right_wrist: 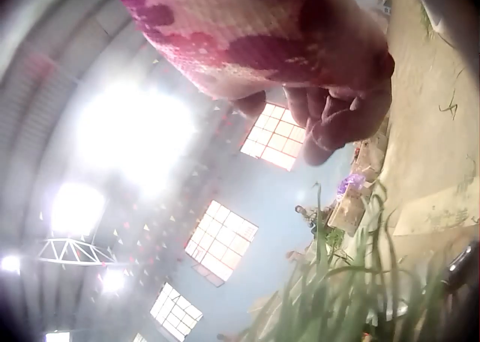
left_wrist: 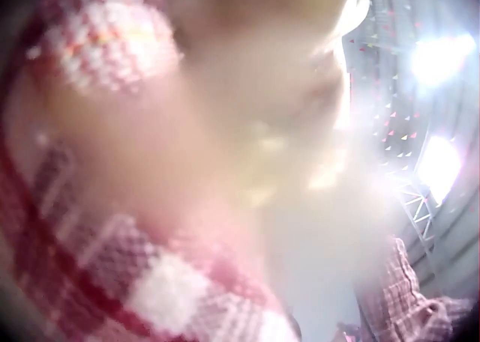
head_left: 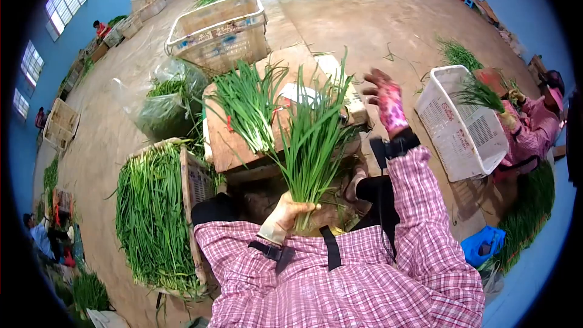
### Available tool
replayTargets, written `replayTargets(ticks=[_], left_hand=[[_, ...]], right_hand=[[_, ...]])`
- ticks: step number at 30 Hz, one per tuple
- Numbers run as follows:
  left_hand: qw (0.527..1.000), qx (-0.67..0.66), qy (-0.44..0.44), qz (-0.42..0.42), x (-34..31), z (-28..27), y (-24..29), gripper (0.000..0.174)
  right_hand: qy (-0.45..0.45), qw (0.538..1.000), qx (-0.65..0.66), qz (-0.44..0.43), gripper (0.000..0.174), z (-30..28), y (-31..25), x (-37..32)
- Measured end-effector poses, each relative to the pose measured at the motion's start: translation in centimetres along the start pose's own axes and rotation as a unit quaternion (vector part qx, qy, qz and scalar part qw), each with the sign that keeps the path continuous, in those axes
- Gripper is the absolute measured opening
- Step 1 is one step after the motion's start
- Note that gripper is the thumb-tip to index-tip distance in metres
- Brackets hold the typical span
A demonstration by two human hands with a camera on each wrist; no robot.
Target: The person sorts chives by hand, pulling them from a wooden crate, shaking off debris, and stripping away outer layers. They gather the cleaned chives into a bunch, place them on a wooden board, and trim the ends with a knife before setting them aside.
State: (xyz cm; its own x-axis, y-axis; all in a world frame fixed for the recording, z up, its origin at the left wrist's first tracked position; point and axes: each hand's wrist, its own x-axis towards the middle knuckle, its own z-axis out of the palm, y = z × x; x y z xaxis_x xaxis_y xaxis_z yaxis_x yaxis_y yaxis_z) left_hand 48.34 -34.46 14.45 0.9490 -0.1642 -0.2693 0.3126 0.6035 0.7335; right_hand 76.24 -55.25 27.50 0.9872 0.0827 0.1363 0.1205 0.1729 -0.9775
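My left hand [head_left: 284, 214] grips a bunch of long green chives [head_left: 313, 152] near its pale stem ends, close in front of my lap. The leaves fan upward and overlap the right side of a wooden board [head_left: 234, 159]. Another bunch of chives [head_left: 248, 109] lies on that board, with a bit of red at its edge. My right hand [head_left: 385, 100], in a pink patterned sleeve-glove with bare fingers, is raised beyond the board's right side and holds nothing. Its fingers hang loosely bent in the right wrist view. Blur fills most of the left wrist view.
A crate packed with chives [head_left: 155, 218] stands to my left, behind it a clear plastic bag [head_left: 173, 100] of greens. Beyond the board is a large pale crate [head_left: 218, 33]. At right, a person [head_left: 531, 124] holds greens beside a white crate [head_left: 452, 130].
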Motion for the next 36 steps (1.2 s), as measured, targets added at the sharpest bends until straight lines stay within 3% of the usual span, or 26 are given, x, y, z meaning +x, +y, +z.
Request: replayTargets(ticks=[3, 5, 8, 10, 12, 14, 16, 17, 18, 19, 22, 25, 26, 27, 29, 30, 34, 36], left_hand=[[0.999, -0.033, -0.007, 0.004, 0.7, -0.1, 0.5, 0.045], [1.000, -0.021, -0.001, 0.023, 1.0, 0.3, 0.9, 0.045], [1.000, -0.019, -0.003, 0.023, 0.7, 0.5, 0.7, 0.047], [1.000, 0.004, -0.008, 0.007, -0.2, 1.1, 1.2, 0.049], [0.999, 0.000, -0.030, 0.019, -0.1, 1.2, 0.6, 0.052], [0.999, 0.000, -0.037, 0.009, 0.0, 0.9, -0.1, 0.053], [0.999, 0.017, -0.041, 0.015, 0.3, 0.4, -0.4, 0.051], [0.999, 0.027, -0.045, 0.014, 0.3, 0.1, -0.3, 0.051], [0.998, 0.036, -0.047, 0.010, 0.1, -0.1, -0.4, 0.050], [0.997, 0.038, -0.064, 0.013, 0.2, -0.4, -0.5, 0.047], [0.995, 0.080, -0.059, 0.007, -0.1, 0.3, 0.5, 0.043], [0.991, 0.114, -0.068, 0.013, 0.2, -1.5, -0.6, 0.044], [0.995, 0.090, -0.034, 0.010, -0.2, -0.4, 0.0, 0.045], [0.997, 0.069, -0.044, 0.014, -0.4, 0.3, 0.8, 0.045], [0.997, 0.052, -0.048, 0.018, -0.2, 0.0, 0.5, 0.051], [0.997, 0.061, -0.046, 0.025, 0.6, -1.4, -0.5, 0.057], [0.999, -0.043, 0.012, 0.021, 1.7, -2.4, -1.7, 0.052], [0.995, -0.065, 0.075, -0.007, 1.8, -1.7, -1.1, 0.045]], right_hand=[[0.020, 0.995, -0.070, 0.070, 0.037, -2.6, 4.3, -2.7], [0.010, 0.993, -0.111, 0.031, 0.041, -3.0, 6.4, -3.4], [0.009, 0.986, -0.166, 0.002, 0.051, -1.7, 3.4, -1.8], [-0.009, 0.996, -0.084, 0.030, 0.060, 0.4, 0.5, 0.3], [-0.063, 0.996, -0.019, 0.058, 0.057, 1.3, -1.2, 2.3], [-0.114, 0.990, -0.040, 0.072, 0.049, 1.6, -2.6, 4.3], [-0.117, 0.991, -0.029, 0.062, 0.033, 0.7, -3.1, 5.8], [-0.149, 0.971, -0.187, -0.029, 0.029, 0.5, -4.3, 5.5], [-0.178, 0.917, -0.338, -0.116, 0.027, 0.3, -5.0, 5.2], [-0.143, 0.988, -0.017, 0.062, 0.024, 0.2, -4.1, 5.8], [-0.151, 0.978, -0.107, 0.095, 0.023, 0.6, -6.3, 4.5], [-0.217, 0.960, -0.172, 0.048, 0.024, -0.5, -5.9, 5.3], [-0.195, 0.965, -0.170, 0.044, 0.027, -1.2, -4.3, 6.6], [-0.143, 0.978, -0.148, -0.027, 0.026, -3.8, 0.3, 11.1], [-0.061, 0.982, -0.160, -0.079, 0.024, -4.4, 1.3, 10.2], [-0.034, 0.978, -0.194, -0.071, 0.023, -2.1, -3.5, 7.2], [0.086, 0.948, -0.236, -0.196, 0.027, -2.1, -5.5, 4.0], [0.034, 0.941, -0.154, -0.298, 0.026, -2.7, -5.8, 3.3]])
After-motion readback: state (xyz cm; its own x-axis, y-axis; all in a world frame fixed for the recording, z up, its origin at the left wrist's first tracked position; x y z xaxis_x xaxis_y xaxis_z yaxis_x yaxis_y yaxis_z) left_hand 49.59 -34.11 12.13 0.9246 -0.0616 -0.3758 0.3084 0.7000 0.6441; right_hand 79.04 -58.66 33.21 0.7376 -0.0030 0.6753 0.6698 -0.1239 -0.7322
